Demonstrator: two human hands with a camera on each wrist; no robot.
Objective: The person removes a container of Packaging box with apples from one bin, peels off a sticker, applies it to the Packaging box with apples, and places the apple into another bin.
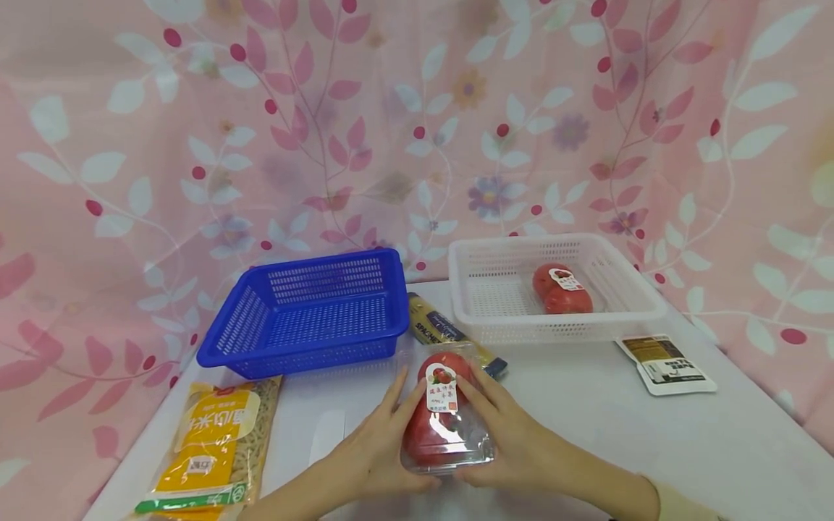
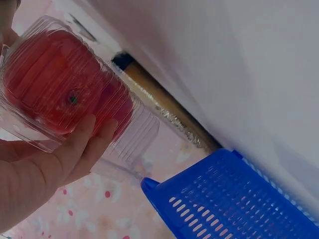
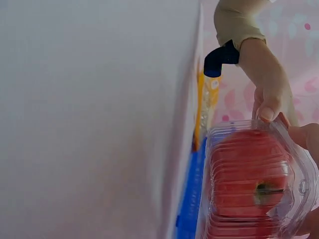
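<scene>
Both hands hold a clear plastic box of tomatoes (image 1: 430, 434) at the front middle, its white label turned up. My left hand (image 1: 374, 452) grips the box's left side, thumb at the near edge and fingers along the side. On the right side my right hand (image 1: 515, 445) grips it in the same way. In the left wrist view the box's ribbed underside (image 2: 60, 84) shows raised off the table. The right wrist view shows red fruit with a green stem (image 3: 261, 191) through the plastic.
A blue basket (image 1: 300, 354) stands back left, a white basket (image 1: 502, 329) with another tomato pack (image 1: 563, 300) back right. A spaghetti packet (image 1: 430, 322) lies between them. A yellow noodle bag (image 1: 208, 441) is at left, a small pouch (image 1: 667, 365) at right. A flowered curtain (image 1: 391, 130) hangs behind.
</scene>
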